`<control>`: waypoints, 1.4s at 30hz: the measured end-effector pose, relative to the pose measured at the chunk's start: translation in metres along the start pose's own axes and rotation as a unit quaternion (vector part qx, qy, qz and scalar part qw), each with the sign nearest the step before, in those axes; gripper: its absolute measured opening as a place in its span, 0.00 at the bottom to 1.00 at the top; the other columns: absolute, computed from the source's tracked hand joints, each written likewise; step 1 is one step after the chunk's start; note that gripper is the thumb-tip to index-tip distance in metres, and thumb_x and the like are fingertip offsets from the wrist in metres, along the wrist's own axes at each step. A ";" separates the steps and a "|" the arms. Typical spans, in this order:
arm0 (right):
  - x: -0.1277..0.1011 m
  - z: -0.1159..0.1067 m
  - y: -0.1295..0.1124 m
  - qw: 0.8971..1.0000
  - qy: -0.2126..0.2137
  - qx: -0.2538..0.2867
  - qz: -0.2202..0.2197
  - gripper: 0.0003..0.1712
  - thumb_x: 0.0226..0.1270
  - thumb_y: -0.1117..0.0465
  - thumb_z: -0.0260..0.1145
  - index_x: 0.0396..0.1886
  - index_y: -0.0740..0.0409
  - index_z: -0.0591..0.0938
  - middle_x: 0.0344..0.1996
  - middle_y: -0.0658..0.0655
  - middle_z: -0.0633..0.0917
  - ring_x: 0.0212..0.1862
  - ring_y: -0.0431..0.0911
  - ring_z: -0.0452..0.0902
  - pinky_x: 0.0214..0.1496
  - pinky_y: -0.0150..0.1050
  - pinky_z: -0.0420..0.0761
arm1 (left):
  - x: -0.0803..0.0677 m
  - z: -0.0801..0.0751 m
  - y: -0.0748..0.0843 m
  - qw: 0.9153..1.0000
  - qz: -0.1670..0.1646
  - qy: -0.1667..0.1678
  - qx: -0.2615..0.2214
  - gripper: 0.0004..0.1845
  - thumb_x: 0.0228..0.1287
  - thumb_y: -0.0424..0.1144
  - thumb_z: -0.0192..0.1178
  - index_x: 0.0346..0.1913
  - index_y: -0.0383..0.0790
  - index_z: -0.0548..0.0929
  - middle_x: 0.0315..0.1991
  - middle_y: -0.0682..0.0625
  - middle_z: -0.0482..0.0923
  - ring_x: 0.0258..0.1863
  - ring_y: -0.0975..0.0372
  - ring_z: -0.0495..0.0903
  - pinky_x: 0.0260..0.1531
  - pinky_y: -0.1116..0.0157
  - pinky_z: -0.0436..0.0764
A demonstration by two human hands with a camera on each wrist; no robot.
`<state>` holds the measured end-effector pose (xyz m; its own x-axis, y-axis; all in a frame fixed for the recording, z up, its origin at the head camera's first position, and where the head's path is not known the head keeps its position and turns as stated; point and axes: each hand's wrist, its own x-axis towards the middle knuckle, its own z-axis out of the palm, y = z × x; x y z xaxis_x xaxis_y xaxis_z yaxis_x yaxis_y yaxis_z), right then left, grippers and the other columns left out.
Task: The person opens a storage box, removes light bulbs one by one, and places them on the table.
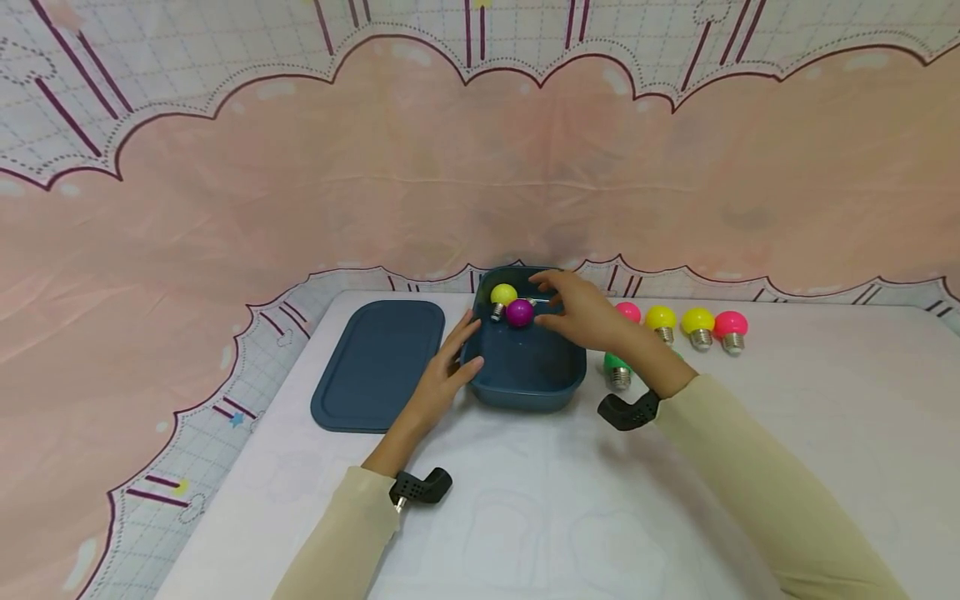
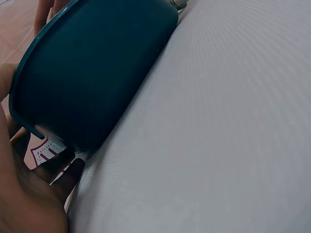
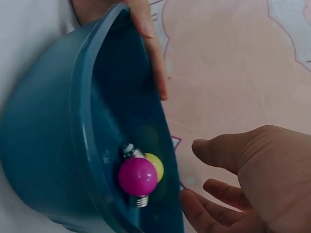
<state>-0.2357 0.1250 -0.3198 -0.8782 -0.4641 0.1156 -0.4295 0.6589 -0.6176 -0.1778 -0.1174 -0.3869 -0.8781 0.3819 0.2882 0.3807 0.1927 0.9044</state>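
Left hand (image 1: 447, 367) rests on box (image 1: 525, 375); right hand (image 1: 581, 317), fingers relaxed, half-hides green bulb (image 1: 617, 367)

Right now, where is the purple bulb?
In the head view the purple bulb lies inside the blue container, at its far end, touching the yellow bulb on its left, just left of the right hand.
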 end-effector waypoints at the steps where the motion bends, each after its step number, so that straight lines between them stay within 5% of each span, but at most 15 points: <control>1: 0.002 0.002 0.000 1.000 -0.001 -0.003 -0.002 0.34 0.63 0.65 0.68 0.67 0.62 0.66 0.59 0.67 0.73 0.53 0.58 0.76 0.47 0.48 0.81 | 0.000 0.000 0.000 1.000 0.001 0.001 0.001 0.29 0.71 0.29 0.49 0.73 0.32 0.57 0.76 0.42 0.42 0.74 0.51 0.43 0.67 0.47 0.53; 20: 0.027 0.024 0.004 0.998 -0.040 -0.057 -0.012 0.34 0.60 0.65 0.69 0.65 0.66 0.69 0.60 0.67 0.72 0.57 0.57 0.74 0.58 0.49 0.74 | -0.001 -0.001 0.001 1.000 -0.003 0.001 0.005 0.29 0.71 0.29 0.49 0.73 0.33 0.57 0.76 0.46 0.42 0.74 0.51 0.43 0.66 0.47 0.54; 42: 0.041 0.038 0.016 0.993 -0.084 -0.086 -0.007 0.35 0.61 0.65 0.68 0.68 0.62 0.67 0.65 0.66 0.68 0.66 0.58 0.64 0.66 0.54 0.63 | 0.001 0.000 -0.004 1.000 0.006 -0.003 -0.003 0.29 0.71 0.28 0.49 0.73 0.32 0.57 0.76 0.40 0.42 0.74 0.50 0.43 0.66 0.46 0.55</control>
<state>-0.2703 0.0944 -0.3545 -0.8305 -0.5567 -0.0163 -0.4839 0.7358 -0.4738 -0.1806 -0.1180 -0.3900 -0.8716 0.3891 0.2983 0.3902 0.1822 0.9025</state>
